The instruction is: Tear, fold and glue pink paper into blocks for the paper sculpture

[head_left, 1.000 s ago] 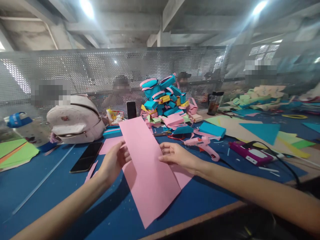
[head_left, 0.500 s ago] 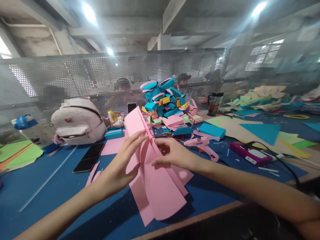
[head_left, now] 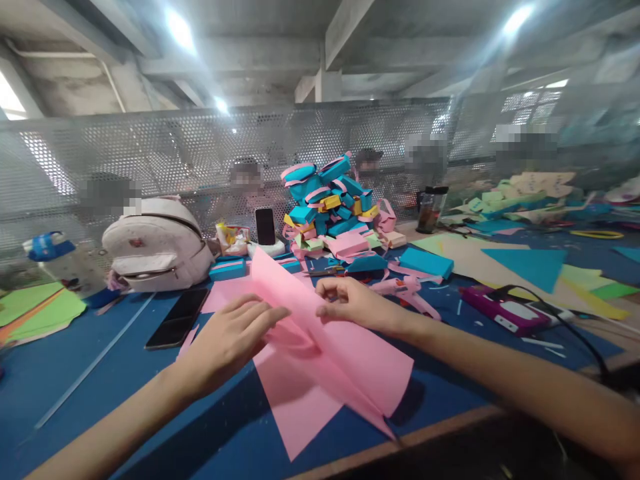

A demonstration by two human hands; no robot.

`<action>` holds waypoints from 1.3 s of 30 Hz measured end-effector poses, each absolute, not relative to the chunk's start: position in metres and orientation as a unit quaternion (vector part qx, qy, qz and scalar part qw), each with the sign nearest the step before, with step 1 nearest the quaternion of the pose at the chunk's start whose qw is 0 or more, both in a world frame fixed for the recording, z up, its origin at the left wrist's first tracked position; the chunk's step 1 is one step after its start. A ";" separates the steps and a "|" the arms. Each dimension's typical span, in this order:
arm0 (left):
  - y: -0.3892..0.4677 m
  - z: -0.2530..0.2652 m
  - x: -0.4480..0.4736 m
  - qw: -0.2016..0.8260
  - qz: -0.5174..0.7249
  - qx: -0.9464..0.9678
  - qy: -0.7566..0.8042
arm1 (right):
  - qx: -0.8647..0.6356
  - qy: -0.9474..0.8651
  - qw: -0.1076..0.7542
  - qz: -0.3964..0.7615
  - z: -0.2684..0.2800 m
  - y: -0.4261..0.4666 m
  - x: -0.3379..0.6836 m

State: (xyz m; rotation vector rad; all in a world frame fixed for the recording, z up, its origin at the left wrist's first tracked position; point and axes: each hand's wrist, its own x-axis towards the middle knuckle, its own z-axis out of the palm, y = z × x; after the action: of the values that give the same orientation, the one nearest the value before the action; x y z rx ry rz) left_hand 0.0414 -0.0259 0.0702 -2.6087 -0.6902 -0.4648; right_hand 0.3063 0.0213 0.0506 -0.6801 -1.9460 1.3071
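Note:
Between my hands stands a folded pink paper sheet (head_left: 360,353), its layers fanned apart and tilted over the blue table. My left hand (head_left: 233,340) has its fingers curled at the left layer of the sheet, and its thumb is partly hidden by the paper. The right layer is pinched between the thumb and fingers of my right hand (head_left: 357,305). Beneath the folded sheet, a flat pink sheet (head_left: 295,413) lies on the table. Behind my right wrist rests a pink glue gun (head_left: 405,290).
A pile of blue, pink and yellow paper boxes (head_left: 333,207) rises at the back. To the left are a white backpack (head_left: 157,243), a black phone (head_left: 177,319) and a bottle (head_left: 75,267). At right lie a purple device (head_left: 503,310) with a cable and coloured paper (head_left: 530,263).
The folded pink sheet has opened out, its lower part swinging right and its top edge dropping. My hands have moved slightly apart. The upright phone at the back now shows more fully.

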 end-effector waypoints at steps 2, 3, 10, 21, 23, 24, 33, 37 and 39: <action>-0.029 0.068 0.038 0.178 -0.150 -0.945 -0.229 | -0.281 -0.813 0.292 0.418 0.055 0.028 0.314; -0.032 0.066 0.038 0.180 -0.145 -0.949 -0.216 | -0.297 -0.852 0.257 0.347 0.059 0.031 0.319; -0.073 0.043 0.066 0.238 -0.121 -0.953 -0.142 | -0.372 -0.911 0.174 0.033 0.077 0.046 0.320; -0.045 0.027 0.079 0.138 -0.065 -0.927 -0.343 | -0.248 -0.960 0.104 0.078 0.069 -0.017 0.289; -0.041 0.029 0.080 0.098 -0.062 -0.920 -0.375 | -0.277 -0.958 0.050 0.058 0.065 -0.022 0.296; -0.039 0.030 0.080 0.082 -0.060 -0.915 -0.390 | -0.292 -0.955 0.028 0.049 0.062 -0.020 0.299; -0.033 0.031 0.067 0.038 -0.001 -0.908 -0.417 | -0.310 -0.943 -0.009 0.118 0.032 0.023 0.319; -0.034 0.017 0.057 0.058 -0.006 -0.920 -0.388 | -0.352 -0.930 0.008 0.103 0.015 0.032 0.310; -0.035 0.009 0.054 0.081 -0.052 -0.929 -0.357 | -0.358 -0.930 0.013 0.076 0.005 0.036 0.305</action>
State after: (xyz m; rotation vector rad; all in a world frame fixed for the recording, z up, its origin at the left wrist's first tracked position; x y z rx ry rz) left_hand 0.0539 -0.0346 0.0091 -2.7774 -1.0680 -0.1546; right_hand 0.3051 0.0364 0.0051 -1.1163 -2.8997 0.2369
